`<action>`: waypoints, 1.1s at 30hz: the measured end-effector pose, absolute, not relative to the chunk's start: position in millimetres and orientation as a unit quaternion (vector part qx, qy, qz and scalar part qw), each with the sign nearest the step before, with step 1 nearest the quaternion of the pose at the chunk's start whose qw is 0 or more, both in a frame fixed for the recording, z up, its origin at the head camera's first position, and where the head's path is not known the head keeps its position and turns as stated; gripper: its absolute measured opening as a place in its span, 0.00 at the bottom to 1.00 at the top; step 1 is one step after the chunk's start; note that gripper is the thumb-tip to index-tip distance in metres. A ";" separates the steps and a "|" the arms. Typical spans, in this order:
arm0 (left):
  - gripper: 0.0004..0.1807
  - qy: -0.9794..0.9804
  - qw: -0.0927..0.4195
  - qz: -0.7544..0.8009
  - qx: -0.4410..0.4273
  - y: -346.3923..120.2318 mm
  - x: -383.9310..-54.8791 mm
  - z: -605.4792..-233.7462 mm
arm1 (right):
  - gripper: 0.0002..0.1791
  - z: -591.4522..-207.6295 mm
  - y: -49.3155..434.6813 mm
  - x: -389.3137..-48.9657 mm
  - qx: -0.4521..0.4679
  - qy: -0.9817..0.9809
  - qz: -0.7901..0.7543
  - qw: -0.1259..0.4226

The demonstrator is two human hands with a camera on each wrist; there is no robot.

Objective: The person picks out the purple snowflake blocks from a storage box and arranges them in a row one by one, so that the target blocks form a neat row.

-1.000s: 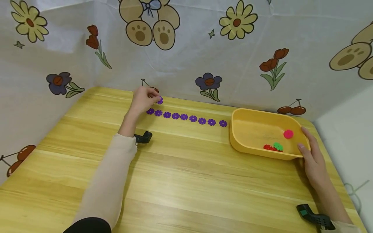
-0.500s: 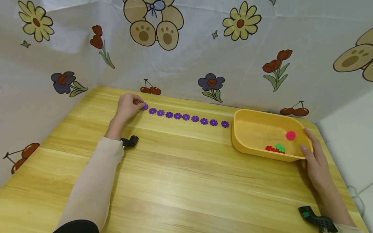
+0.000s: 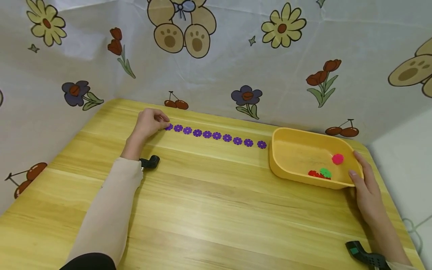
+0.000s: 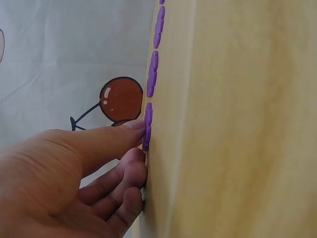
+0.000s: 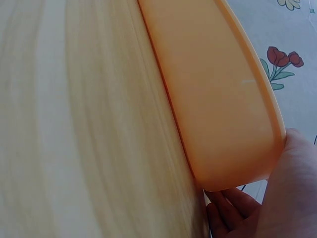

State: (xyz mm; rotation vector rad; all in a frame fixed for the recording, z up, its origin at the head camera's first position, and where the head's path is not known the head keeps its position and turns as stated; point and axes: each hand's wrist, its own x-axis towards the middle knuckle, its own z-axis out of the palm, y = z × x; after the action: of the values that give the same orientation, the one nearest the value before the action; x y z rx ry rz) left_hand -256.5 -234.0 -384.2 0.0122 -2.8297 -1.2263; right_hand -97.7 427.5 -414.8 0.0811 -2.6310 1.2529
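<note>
Near the back edge, my left hand (image 3: 147,123) pinches a purple flower-shaped plastic disc (image 3: 169,127) at the left end of a row. In the left wrist view the thumb lies on that same disc (image 4: 148,119), which is flat against the tabletop; the fingertips curl close below it. Several matching purple discs (image 3: 207,134) run rightward in a nearly straight line. At the row's right end stands a yellow plastic bin (image 3: 300,147). My right hand (image 3: 368,197) grips its right end, thumb over the rim.
Inside the bin lie a pink disc (image 3: 338,159), a green disc (image 3: 325,172) and some red discs (image 3: 314,173). A printed cloth (image 3: 216,75) hangs along the back edge of the wooden table (image 3: 209,210).
My left hand has moved left and down, bringing a purple disc from above the row to its left end on the table. The right hand still holds the bin.
</note>
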 end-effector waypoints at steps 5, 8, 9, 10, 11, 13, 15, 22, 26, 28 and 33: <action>0.09 -0.911 0.018 -0.412 0.003 -232.5 -257.8 -384.7 | 0.33 -415.8 428.8 -95.7 0.024 -0.897 0.425 0.116; 0.09 -0.909 0.017 -0.415 0.004 -232.6 -258.4 -386.8 | 0.33 -416.5 430.0 -95.1 0.029 -0.897 0.423 0.121; 0.09 -0.909 0.017 -0.417 0.004 -232.8 -259.0 -387.9 | 0.33 -416.4 430.3 -95.0 0.030 -0.897 0.423 0.122; 0.09 -0.907 0.016 -0.420 0.006 -233.1 -259.5 -389.1 | 0.33 -416.5 430.5 -95.1 0.031 -0.897 0.424 0.123; 0.10 -0.906 0.016 -0.423 0.008 -233.8 -260.1 -390.5 | 0.32 -416.7 430.6 -95.0 0.032 -0.896 0.425 0.123; 0.11 -0.903 0.017 -0.428 0.013 -235.5 -260.8 -392.6 | 0.32 -417.5 430.3 -94.7 0.032 -0.897 0.425 0.122; 0.12 -0.901 0.020 -0.432 0.015 -236.7 -260.7 -393.9 | 0.32 -417.8 430.2 -94.6 0.031 -0.896 0.427 0.120; 0.14 -0.901 0.048 -0.431 0.004 -243.0 -252.4 -397.0 | 0.32 -420.0 430.4 -95.2 0.028 -0.896 0.430 0.110; 0.17 -0.903 0.063 -0.424 -0.006 -251.5 -245.4 -399.4 | 0.32 -423.8 429.3 -93.3 0.026 -0.895 0.431 0.113; 0.19 -0.906 0.068 -0.418 -0.008 -255.5 -240.4 -399.3 | 0.32 -424.8 428.3 -92.7 0.025 -0.894 0.432 0.115; 0.24 -0.920 0.078 -0.384 -0.011 -261.7 -228.7 -393.1 | 0.32 -422.0 425.4 -91.1 0.015 -0.900 0.417 0.127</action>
State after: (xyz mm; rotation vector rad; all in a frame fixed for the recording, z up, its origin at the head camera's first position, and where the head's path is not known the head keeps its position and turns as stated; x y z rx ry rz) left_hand -228.7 -261.7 -393.1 -0.0339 -2.7548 -1.1482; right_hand -91.1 425.4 -422.0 0.0442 -2.6184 1.2141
